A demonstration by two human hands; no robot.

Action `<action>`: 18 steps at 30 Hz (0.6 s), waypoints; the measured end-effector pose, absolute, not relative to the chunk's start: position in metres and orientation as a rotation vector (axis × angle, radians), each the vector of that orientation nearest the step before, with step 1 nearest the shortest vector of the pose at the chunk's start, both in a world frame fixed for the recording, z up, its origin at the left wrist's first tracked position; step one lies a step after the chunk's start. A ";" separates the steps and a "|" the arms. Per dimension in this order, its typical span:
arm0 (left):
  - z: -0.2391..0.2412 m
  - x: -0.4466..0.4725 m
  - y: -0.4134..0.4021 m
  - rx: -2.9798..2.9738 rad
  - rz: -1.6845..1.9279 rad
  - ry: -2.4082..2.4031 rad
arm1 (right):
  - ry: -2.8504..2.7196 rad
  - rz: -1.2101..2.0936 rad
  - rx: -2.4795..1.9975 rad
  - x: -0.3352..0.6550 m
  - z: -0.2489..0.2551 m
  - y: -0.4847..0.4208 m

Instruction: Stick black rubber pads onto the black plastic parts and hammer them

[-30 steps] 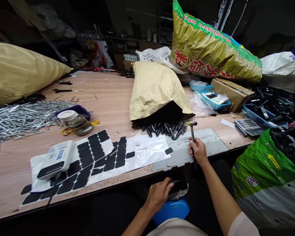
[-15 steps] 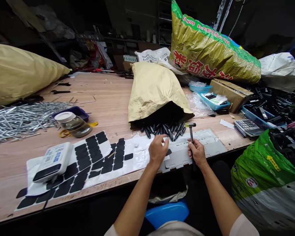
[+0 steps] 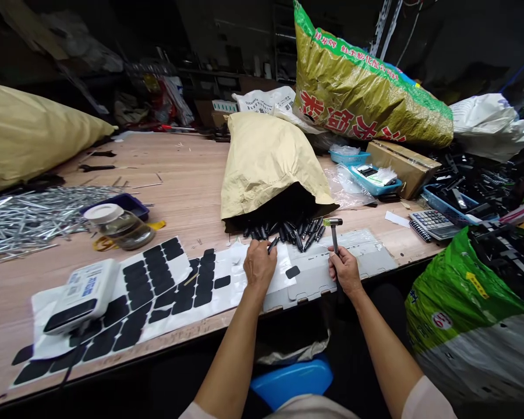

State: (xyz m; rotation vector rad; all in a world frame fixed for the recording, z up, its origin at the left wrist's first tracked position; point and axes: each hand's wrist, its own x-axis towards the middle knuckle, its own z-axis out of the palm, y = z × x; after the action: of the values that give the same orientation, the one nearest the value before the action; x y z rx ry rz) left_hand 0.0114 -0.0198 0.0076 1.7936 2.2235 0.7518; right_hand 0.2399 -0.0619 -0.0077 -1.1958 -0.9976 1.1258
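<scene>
- Currently, your right hand (image 3: 344,270) grips the hammer (image 3: 334,235) head-up, likely for control.
- Your left hand (image 3: 259,265) meets a black part (image 3: 273,245), eleven o'clock; whether gripped, unclear.
- Black pile (image 3: 297,235): twelve o'clock, likely for reach.

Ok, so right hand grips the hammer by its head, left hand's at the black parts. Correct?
Not quite: the head camera view shows the right hand gripping the hammer by its handle, the metal end up and free. The left hand is at the black parts, as you say.
</scene>
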 end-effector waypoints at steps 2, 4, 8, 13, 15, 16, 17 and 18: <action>0.006 0.006 -0.033 1.802 0.781 2.159 | -0.997 1.129 -1.190 0.239 -0.007 -0.062; 0.002 0.004 -0.045 1.807 0.794 2.082 | -0.998 1.130 -1.186 0.239 -0.007 -0.062; -0.007 0.014 -0.056 1.899 0.857 1.865 | -1.002 1.127 -1.197 0.239 -0.008 -0.062; -0.015 0.029 -0.043 2.080 0.909 1.549 | -0.998 1.114 -1.209 0.239 -0.008 -0.062; -0.017 0.029 -0.038 2.058 0.938 1.490 | -0.979 1.108 -1.207 0.238 -0.006 -0.064; -0.018 0.028 -0.037 2.029 0.952 1.476 | -0.972 1.107 -1.214 0.237 -0.004 -0.066; -0.019 0.027 -0.036 1.996 0.961 1.470 | -0.970 1.106 -1.232 0.236 -0.003 -0.069; -0.019 0.026 -0.035 1.966 0.964 1.472 | -0.976 1.103 -1.260 0.235 0.000 -0.073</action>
State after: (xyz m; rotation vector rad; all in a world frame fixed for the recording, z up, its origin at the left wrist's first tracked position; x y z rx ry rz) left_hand 0.0261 -0.0355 -0.0194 1.9656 1.4723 0.9636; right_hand 0.2353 -0.0735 -0.0004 -1.2596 -0.9759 1.1025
